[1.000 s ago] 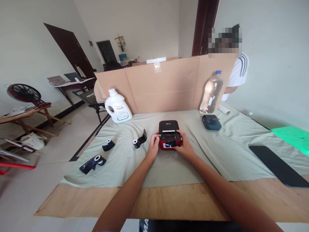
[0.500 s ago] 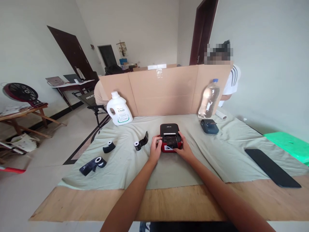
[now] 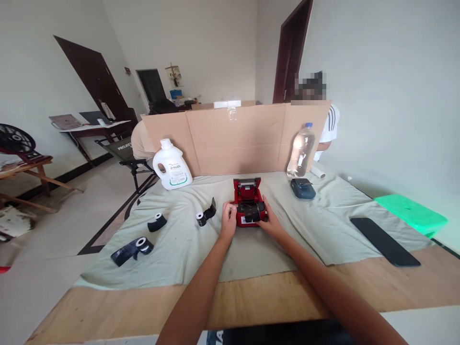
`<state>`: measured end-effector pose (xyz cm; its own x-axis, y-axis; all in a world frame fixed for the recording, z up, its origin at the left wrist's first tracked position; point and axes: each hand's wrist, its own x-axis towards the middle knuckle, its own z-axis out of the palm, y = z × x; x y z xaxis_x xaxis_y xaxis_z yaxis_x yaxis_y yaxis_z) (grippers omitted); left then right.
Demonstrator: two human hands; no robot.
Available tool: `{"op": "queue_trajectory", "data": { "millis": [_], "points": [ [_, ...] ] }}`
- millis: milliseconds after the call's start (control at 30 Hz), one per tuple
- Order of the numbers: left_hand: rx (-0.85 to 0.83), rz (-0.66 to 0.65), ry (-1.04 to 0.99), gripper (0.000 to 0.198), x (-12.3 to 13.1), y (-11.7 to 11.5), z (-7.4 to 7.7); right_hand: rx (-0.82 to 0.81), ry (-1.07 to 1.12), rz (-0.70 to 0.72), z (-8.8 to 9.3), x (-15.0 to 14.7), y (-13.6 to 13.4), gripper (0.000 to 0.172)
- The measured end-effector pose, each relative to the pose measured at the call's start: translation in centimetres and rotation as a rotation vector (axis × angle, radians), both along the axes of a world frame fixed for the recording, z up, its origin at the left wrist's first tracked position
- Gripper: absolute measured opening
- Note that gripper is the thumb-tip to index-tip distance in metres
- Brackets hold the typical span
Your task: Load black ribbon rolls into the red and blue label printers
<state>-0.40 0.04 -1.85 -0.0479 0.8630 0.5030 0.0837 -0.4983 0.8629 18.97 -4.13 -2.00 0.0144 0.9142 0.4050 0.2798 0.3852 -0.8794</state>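
Observation:
A small red and black label printer [image 3: 247, 192] sits on the cloth in front of me with its lid raised, showing a red inside. Black label tape [image 3: 252, 211] lies across its front opening and hangs over the front. My left hand [image 3: 228, 221] grips the printer's left side, the thumb near the front edge. Around the right side curl the fingers of my right hand [image 3: 271, 222]. To the left lie a small black label roll [image 3: 201, 219] with a loose tail, another black roll [image 3: 157, 223], and a larger one [image 3: 143, 246] partly unwound.
A cardboard screen [image 3: 233, 141] stands behind, with a white jug [image 3: 173, 165] and a water bottle [image 3: 302, 151] before it. A dark device [image 3: 303, 189] and a black flat slab [image 3: 385, 241] lie right. Beyond the screen sits a person in white [image 3: 328, 127].
The printer's lid has swung up from closed to raised, baring the red inside. Both hands stay at the printer's sides. The whole view has shifted slightly.

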Motion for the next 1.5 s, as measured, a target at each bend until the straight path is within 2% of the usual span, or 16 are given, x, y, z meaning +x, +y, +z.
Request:
{"op": "queue_trajectory", "data": {
  "millis": [100,200,300,367,433,533,700,767,933,1000,1067,1133,1200,1300,1367,1500],
  "points": [
    [0.064,-0.011,0.007,0.03,-0.2,-0.4,0.3,-0.039,0.06,0.072,0.9,1.9,0.3,0.063],
    [0.093,-0.019,0.018,0.029,-0.4,-0.6,0.5,-0.037,-0.044,-0.019,3.4,3.1,2.1,0.042],
    [0.084,-0.02,0.023,0.03,-0.4,-0.7,0.6,-0.028,-0.395,-0.039,6.8,1.9,5.3,0.034],
    [0.081,-0.017,0.025,0.031,-0.4,-0.6,0.5,-0.092,-0.715,0.099,8.8,0.0,7.7,0.037],
    [0.081,-0.015,0.026,0.031,-0.4,-0.6,0.5,-0.221,-0.971,0.249,10.1,-1.9,9.8,0.047],
    [0.088,-0.022,0.028,0.03,-0.5,-0.5,0.5,-0.382,-1.14,0.313,10.7,-3.9,12.0,0.048],
    [0.103,-0.024,0.022,0.027,-0.4,-0.4,0.3,-0.504,-1.226,0.306,10.6,-4.4,12.9,0.027],
    [0.098,-0.019,0.02,0.027,-0.3,-0.5,0.3,-0.485,-1.218,0.314,10.7,-4.1,12.4,0.022],
    [0.09,-0.012,0.021,0.027,-0.2,-0.7,0.3,-0.302,-1.118,0.287,11.7,-2.3,9.7,0.024],
    [0.102,-0.009,0.017,0.027,-0.2,-0.8,0.4,-0.209,-0.968,0.262,12.4,-1.6,8.7,0.026],
    [0.107,-0.015,0.019,0.027,-0.2,-0.8,0.4,-0.152,-0.718,0.205,13.4,-1.3,8.0,0.032],
    [0.102,-0.028,0.026,0.028,-0.2,-0.9,0.5,-0.182,-0.444,0.158,14.3,-1.8,7.8,0.041],
    [0.1,-0.03,0.029,0.029,-0.3,-0.9,0.5,-0.268,-0.195,0.175,15.0,-3.3,7.8,0.046],
    [0.117,-0.019,0.023,0.029,-0.3,-0.9,0.5,-0.39,0.06,0.274,15.2,-6.8,8.7,0.039],
    [0.137,-0.02,0.017,0.029,-0.4,-0.9,0.5,-0.439,0.088,0.285,14.8,-9.8,9.6,0.03],
    [0.155,-0.026,0.018,0.028,-0.3,-0.7,0.0,-0.443,-0.012,0.157,13.3,-16.5,12.3,0.012]
  ]
}}
